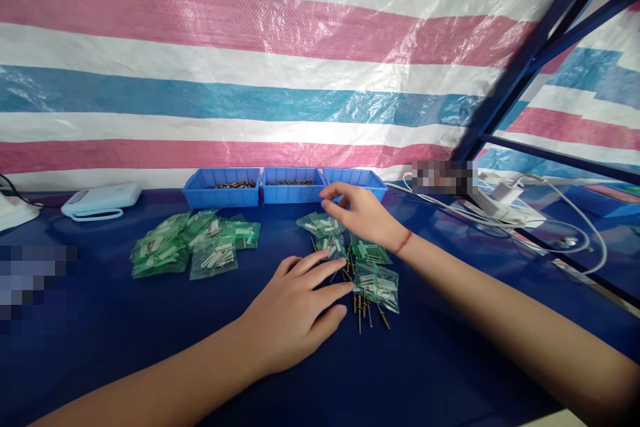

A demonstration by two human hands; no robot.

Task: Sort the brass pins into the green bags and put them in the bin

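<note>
My left hand (306,303) rests low over the blue table with its fingers spread, the tips beside loose brass-coloured pop rivets (364,307). It grips nothing. My right hand (364,215) is raised in front of the right blue bin (363,180). Its fingers are loosely bent, and nothing shows between the tips. Under and beside it lie several small greenish clear bags holding white and silvery pieces, among them a front bag (377,285) touching the rivets. To the left is another pile of such bags (163,247), with one bag (215,257) at its near edge.
A left bin (223,197) and a middle bin (293,193) hold small metal pieces. A light-blue device (103,201) sits at the left. White cables (555,250) and a power strip (515,210) lie at the right by a blue metal frame (530,70). Striped sheeting (250,100) hangs behind.
</note>
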